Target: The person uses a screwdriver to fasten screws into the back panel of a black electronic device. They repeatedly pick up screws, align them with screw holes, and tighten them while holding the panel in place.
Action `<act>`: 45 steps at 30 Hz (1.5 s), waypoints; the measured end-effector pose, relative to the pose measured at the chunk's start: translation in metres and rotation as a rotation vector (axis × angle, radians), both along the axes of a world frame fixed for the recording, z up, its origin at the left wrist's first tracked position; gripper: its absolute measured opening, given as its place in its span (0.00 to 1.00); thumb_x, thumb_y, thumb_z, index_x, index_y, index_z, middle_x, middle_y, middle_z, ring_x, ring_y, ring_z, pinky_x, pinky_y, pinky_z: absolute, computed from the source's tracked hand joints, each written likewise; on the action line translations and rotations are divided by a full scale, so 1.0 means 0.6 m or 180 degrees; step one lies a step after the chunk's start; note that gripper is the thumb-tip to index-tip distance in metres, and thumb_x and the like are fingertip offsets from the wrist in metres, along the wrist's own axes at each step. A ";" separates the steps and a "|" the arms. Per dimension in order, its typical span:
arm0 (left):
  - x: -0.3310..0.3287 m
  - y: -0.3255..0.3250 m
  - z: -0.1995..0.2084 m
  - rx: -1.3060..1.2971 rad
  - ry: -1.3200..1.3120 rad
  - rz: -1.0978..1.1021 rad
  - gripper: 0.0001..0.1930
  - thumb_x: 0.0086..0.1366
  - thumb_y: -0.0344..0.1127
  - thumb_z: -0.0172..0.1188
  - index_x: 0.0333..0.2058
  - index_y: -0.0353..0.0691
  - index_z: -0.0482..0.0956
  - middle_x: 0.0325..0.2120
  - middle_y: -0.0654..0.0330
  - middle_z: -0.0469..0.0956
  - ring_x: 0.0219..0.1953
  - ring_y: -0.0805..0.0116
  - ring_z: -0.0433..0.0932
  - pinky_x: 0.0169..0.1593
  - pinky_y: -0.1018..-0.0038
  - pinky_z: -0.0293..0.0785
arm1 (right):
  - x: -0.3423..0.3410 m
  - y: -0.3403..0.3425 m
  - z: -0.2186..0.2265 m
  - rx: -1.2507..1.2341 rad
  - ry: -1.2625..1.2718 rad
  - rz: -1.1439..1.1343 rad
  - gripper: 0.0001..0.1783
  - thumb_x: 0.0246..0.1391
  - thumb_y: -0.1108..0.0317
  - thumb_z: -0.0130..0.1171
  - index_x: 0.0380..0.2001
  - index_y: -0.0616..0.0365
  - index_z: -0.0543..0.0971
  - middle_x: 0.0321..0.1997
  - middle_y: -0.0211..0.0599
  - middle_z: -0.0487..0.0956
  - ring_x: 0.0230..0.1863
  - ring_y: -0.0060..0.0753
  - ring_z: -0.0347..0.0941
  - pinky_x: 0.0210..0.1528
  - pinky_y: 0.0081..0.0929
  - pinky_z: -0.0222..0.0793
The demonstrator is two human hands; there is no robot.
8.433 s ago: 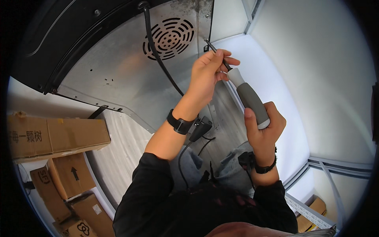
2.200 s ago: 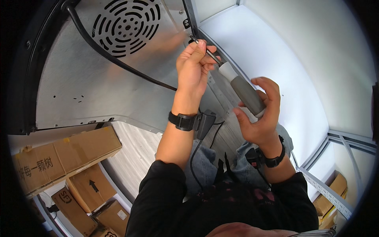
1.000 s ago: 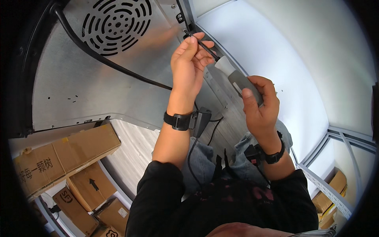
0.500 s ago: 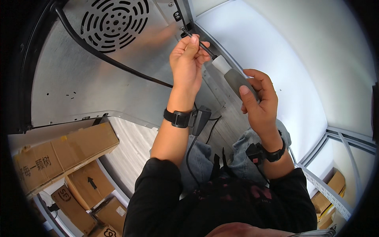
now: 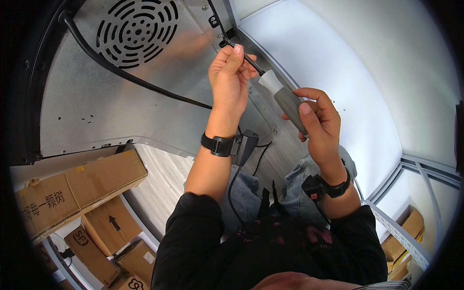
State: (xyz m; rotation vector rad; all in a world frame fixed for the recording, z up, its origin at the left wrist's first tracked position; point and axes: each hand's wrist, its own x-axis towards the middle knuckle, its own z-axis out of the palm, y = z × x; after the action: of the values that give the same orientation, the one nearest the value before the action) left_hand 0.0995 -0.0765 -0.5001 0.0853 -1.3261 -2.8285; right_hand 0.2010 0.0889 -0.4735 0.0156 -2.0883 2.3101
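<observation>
A screwdriver (image 5: 289, 104) with a grey handle and a dark shaft slants up and left toward the edge of a metal panel (image 5: 169, 116). Around its handle are the fingers of my right hand (image 5: 321, 121). My left hand (image 5: 230, 75) pinches the shaft near its tip between thumb and fingers. The tip reaches the panel's corner, close to a small dark fitting (image 5: 223, 43); whether a screw sits there I cannot tell. Both wrists wear black straps with small devices.
Round vent slots (image 5: 138, 32) pierce the panel, and a thick black cable (image 5: 130, 79) crosses it. Cardboard boxes (image 5: 92, 181) stand at lower left. A white wall panel (image 5: 333, 63) with a metal frame rises on the right. Thin cords hang by my left forearm.
My right hand's fingers have shifted on the screwdriver handle, with the thumb now higher on it. My left hand stays on the shaft. The view has moved slightly.
</observation>
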 end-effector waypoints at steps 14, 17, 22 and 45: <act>-0.003 0.004 0.003 0.0153 -0.0097 0.0122 0.06 0.65 0.34 0.57 0.30 0.42 0.71 0.23 0.56 0.79 0.19 0.75 0.75 0.24 0.81 0.74 | -0.005 -0.001 0.002 0.0037 -0.0085 0.0060 0.15 0.62 0.65 0.50 0.48 0.61 0.71 0.21 0.27 0.75 0.18 0.10 0.61 0.20 0.12 0.53; -0.006 0.001 0.000 0.0138 -0.0022 0.0097 0.06 0.64 0.35 0.57 0.30 0.42 0.71 0.23 0.56 0.79 0.19 0.75 0.75 0.24 0.81 0.74 | -0.005 0.001 0.000 0.0029 -0.0101 0.0092 0.14 0.62 0.65 0.50 0.47 0.61 0.71 0.21 0.27 0.75 0.18 0.10 0.61 0.21 0.13 0.53; -0.006 0.003 0.000 0.0053 -0.0005 0.0118 0.07 0.65 0.36 0.57 0.30 0.42 0.72 0.23 0.57 0.79 0.19 0.76 0.75 0.24 0.81 0.74 | -0.007 0.001 0.001 0.0100 -0.0135 0.0067 0.14 0.62 0.65 0.50 0.47 0.61 0.71 0.21 0.27 0.75 0.18 0.10 0.61 0.21 0.13 0.53; -0.022 0.209 -0.024 -0.0663 0.0287 -0.1028 0.08 0.66 0.37 0.56 0.35 0.38 0.75 0.33 0.56 0.80 0.28 0.71 0.79 0.31 0.78 0.75 | -0.058 0.291 0.030 0.1164 -0.0373 0.0051 0.17 0.47 0.63 0.66 0.39 0.57 0.79 0.22 0.26 0.76 0.16 0.13 0.65 0.15 0.12 0.58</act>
State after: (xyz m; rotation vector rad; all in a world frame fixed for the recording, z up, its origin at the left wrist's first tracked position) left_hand 0.0863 0.0491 -0.5144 -0.2807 -1.7444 -2.8728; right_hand 0.1665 0.2633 -0.4556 -0.0978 -2.5463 1.9460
